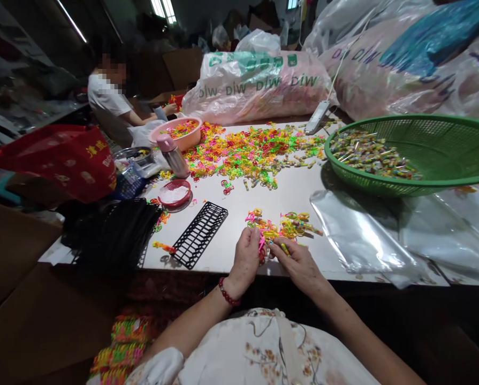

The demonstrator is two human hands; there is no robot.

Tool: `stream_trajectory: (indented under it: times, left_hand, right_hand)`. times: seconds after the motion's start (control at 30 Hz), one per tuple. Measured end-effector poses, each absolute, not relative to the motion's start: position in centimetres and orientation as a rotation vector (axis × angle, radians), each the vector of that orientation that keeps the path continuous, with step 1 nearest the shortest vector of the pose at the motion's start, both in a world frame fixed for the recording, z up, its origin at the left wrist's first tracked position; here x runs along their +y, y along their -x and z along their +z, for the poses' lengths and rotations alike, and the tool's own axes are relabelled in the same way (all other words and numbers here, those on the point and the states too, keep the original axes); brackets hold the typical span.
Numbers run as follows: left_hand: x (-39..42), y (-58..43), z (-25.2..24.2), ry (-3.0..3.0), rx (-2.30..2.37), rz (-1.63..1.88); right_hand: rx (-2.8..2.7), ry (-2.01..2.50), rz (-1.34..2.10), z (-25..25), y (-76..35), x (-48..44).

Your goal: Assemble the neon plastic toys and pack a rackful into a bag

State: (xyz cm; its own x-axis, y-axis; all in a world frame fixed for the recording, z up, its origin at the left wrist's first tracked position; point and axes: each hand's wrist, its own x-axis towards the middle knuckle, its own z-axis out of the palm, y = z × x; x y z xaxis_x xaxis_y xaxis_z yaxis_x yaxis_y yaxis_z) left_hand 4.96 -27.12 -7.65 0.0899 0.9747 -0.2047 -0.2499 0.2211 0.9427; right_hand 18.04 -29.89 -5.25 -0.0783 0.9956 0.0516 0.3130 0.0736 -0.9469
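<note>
My left hand [246,255], with a red bead bracelet on its wrist, is closed on a small pink plastic piece [261,239] at the table's front edge. Close beside it, my right hand [300,266] pinches a small yellow-green tube [284,249] between thumb and fingers. The fingertips of both hands nearly meet, and fingers partly hide what they hold. Just beyond them lies a small heap of yellow, orange and pink plastic pieces [293,227], some with patterned tubes. A black plastic grid tray [201,233] lies flat to the left, an orange-yellow piece [164,247] by its corner.
A large spread of bright plastic pieces [247,152] covers the table's back. At right stand a green basket [443,183] of small tubes and clear plastic bags [355,235]. Stacked black trays [111,235], a red dish [175,202] and a flask [175,155] are left. Another person [108,101] sits beyond.
</note>
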Motion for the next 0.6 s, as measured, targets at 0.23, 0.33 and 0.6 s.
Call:
stream_trajectory:
  times: [0.23,0.33,0.6]
  left_hand:
    - [-27.1,-4.8,-7.7,-0.904,1.083,1.044]
    - [-27.2,-4.7,-7.6,-0.896,1.103,1.056]
    - [-27.3,-4.5,-7.5,-0.911,1.11,1.077]
  right_hand:
    - [-1.264,1.274,1.442,-6.5,-18.1,-29.7]
    - [-1.1,1.207,1.607,-6.9,-18.1,-29.7]
    - [-0.904,1.047,1.755,-6.8,-17.9,-29.8]
